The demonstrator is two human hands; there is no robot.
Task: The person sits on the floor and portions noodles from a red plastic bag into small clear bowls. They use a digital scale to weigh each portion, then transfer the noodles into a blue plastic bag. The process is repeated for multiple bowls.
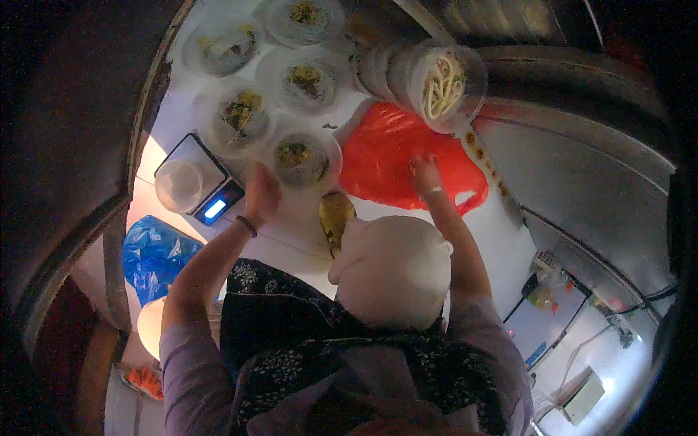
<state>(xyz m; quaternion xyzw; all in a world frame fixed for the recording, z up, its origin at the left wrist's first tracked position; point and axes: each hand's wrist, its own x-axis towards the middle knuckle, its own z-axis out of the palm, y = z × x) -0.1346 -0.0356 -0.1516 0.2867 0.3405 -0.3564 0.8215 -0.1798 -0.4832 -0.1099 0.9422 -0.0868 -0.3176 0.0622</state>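
Note:
My left hand point(264, 192) is at the near left side of a clear plastic bowl point(334, 158) with yellow-green food in its bottom. Its fingers are blurred, and whether they hold the rim cannot be told. On a red plastic bag point(376, 163) spread over the white tabletop rests my right hand point(426, 174). Its fingertips touch the bag, but a grip on the plastic is not clear. Between my forearms sits a large rounded white object point(395, 272). A yellowish scoop-like object point(336, 218) lies just beyond it.
Several similar bowls point(235, 117) stand farther off. A tilted stack of clear bowls point(474, 101) shows noodles in its front one. Left are a digital scale point(210, 158) bearing a white bowl point(179, 182), and a blue plastic bag point(152, 256). A metal surface point(578, 174) borders the right.

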